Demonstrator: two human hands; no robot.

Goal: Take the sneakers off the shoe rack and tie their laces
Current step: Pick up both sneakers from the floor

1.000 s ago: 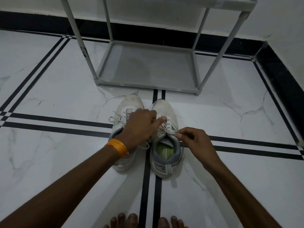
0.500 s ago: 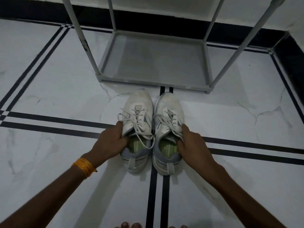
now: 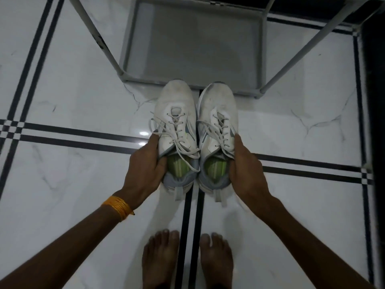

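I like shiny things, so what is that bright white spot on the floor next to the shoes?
In the head view, it is glare: a light bouncing off the glossy floor, just beside the left hand. The same view is dim overall, slightly soft, and its wide lens bends the shoe rack legs outward.

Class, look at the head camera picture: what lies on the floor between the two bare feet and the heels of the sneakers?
In the head view, only bare marble floor with its twin black stripes lies between the feet and the sneakers.
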